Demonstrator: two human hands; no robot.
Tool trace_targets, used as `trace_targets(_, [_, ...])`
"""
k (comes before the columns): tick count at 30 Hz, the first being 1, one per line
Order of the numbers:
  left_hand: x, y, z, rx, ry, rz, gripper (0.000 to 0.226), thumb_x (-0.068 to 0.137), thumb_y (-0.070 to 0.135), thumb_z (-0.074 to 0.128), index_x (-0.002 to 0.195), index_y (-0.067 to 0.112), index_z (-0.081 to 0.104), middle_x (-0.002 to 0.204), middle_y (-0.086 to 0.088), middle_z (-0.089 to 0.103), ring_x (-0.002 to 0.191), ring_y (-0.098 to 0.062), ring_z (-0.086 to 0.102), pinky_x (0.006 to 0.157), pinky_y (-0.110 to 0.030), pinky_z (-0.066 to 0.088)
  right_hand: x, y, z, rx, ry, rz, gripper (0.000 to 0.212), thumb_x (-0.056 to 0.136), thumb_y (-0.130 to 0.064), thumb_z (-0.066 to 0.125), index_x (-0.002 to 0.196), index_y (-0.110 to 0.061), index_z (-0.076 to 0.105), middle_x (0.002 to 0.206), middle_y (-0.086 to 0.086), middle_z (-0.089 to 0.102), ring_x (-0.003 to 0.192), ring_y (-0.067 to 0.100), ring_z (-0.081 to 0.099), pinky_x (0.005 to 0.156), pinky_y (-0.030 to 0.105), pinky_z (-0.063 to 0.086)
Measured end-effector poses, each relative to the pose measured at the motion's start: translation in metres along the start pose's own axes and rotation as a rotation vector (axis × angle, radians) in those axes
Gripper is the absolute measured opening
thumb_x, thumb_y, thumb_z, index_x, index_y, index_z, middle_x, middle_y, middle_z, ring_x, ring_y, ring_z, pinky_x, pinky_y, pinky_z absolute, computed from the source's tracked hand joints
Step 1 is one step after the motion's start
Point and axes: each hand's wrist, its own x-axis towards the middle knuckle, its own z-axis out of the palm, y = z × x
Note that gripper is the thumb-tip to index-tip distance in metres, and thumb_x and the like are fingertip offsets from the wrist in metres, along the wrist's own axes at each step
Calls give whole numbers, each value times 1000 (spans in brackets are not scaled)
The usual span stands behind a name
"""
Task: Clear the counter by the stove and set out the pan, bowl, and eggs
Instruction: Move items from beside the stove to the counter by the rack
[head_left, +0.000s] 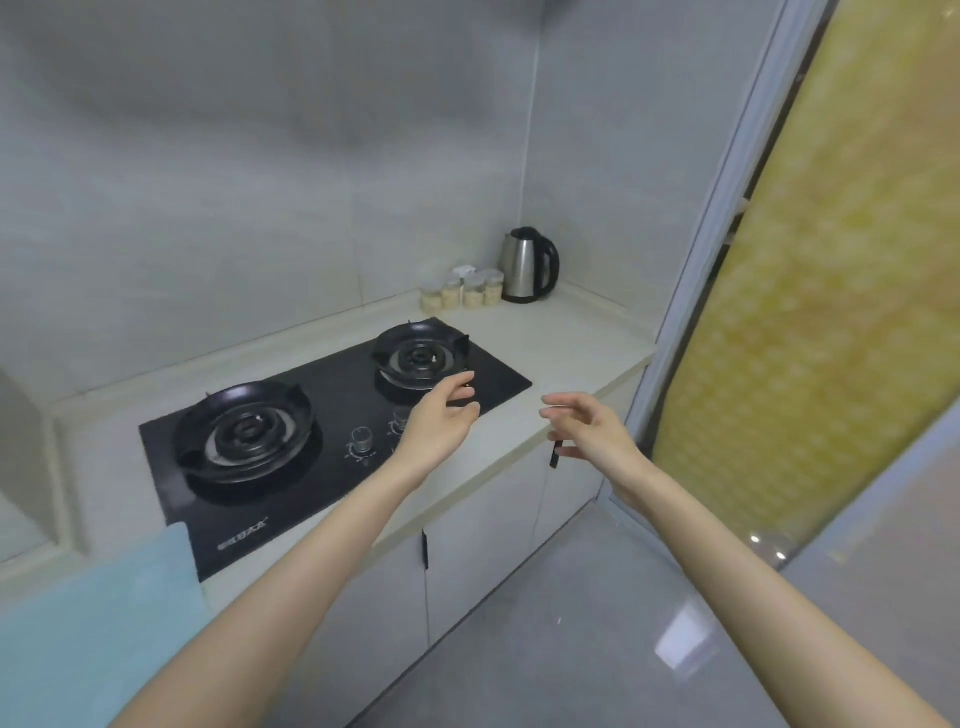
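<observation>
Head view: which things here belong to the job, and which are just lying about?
Job:
counter
kettle and jars on it, likely to be cleared
stove
left hand and right hand, both empty

Lying about:
cloth left of the stove
cabinets below
door

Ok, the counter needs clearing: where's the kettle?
Head view: the kettle stands on the counter in its far right corner, right of the jars, beyond the stove.
</observation>
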Motion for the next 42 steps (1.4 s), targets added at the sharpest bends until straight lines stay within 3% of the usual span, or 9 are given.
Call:
trace_targets(7, [107, -1, 54, 3, -17, -4, 46, 94, 16, 52, 139, 23, 44, 131, 2, 55, 101, -8, 58, 79, -15, 40, 106, 20, -49, -40, 30, -25, 23, 96, -21, 53, 118, -20, 59, 113, 2, 60, 96, 17, 62, 83, 29, 53])
trace_targets(11, [175, -5, 83, 32, 28, -9, 47, 94, 15, 54, 139, 21, 43, 131, 0, 55, 100, -8, 58, 88, -21, 42, 184, 29, -82, -71, -4, -62, 21, 96, -18, 52, 114, -24, 60, 111, -2, 60, 91, 13, 61, 83, 29, 53])
trace_targets(14, [225, -3, 103, 47, 65, -34, 46, 94, 15, 53, 138, 21, 43, 130, 0, 54, 98, -9, 58, 87, -22, 42, 241, 27, -106, -103, -46, -74, 23, 95, -14, 51, 113, -25, 60, 113, -3, 60, 90, 14, 60, 86, 34, 53])
trace_targets(22, [342, -11, 129, 71, 187, -114, 45, 92, 15, 56, 135, 22, 48, 123, -1, 56, 103, -15, 59, 87, -21, 40, 382, 25, -148, -175, -159, -104, 21, 94, -17, 53, 111, -26, 59, 115, -6, 59, 86, 12, 59, 76, 27, 51])
trace_targets(26, [392, -24, 127, 101, 196, -145, 47, 92, 14, 56, 137, 22, 45, 123, 0, 54, 104, -16, 57, 91, -26, 44, 443, 30, -146, -205, -203, -102, 21, 95, -17, 53, 111, -28, 58, 117, -8, 56, 89, 12, 59, 77, 26, 50])
trace_targets(31, [465, -45, 124, 126, 217, -168, 47, 91, 16, 56, 137, 22, 45, 125, -1, 55, 104, -18, 56, 94, -30, 44, 517, 36, -135, -253, -227, -92, 25, 94, -18, 52, 116, -30, 56, 122, -10, 54, 93, 11, 58, 88, 31, 49])
trace_targets(36, [531, -60, 115, 169, 214, -183, 52, 91, 20, 59, 140, 23, 41, 129, 0, 53, 107, -16, 53, 91, -25, 40, 582, 33, -122, -344, -228, -96, 33, 94, -18, 51, 125, -29, 52, 127, -12, 48, 93, 8, 57, 75, 16, 46])
trace_targets(38, [555, -64, 112, 213, 205, -179, 55, 90, 20, 60, 141, 22, 39, 133, -1, 51, 110, -16, 51, 91, -22, 37, 606, 31, -115, -387, -243, -111, 36, 95, -18, 51, 130, -26, 50, 129, -11, 46, 95, 9, 55, 72, 17, 43])
trace_targets(42, [593, -74, 109, 300, 166, -161, 61, 89, 19, 61, 144, 18, 34, 143, -2, 44, 127, -18, 45, 98, -20, 33, 649, 32, -101, -453, -284, -149, 41, 95, -17, 52, 134, -22, 45, 137, -8, 44, 112, 12, 48, 88, 21, 35])
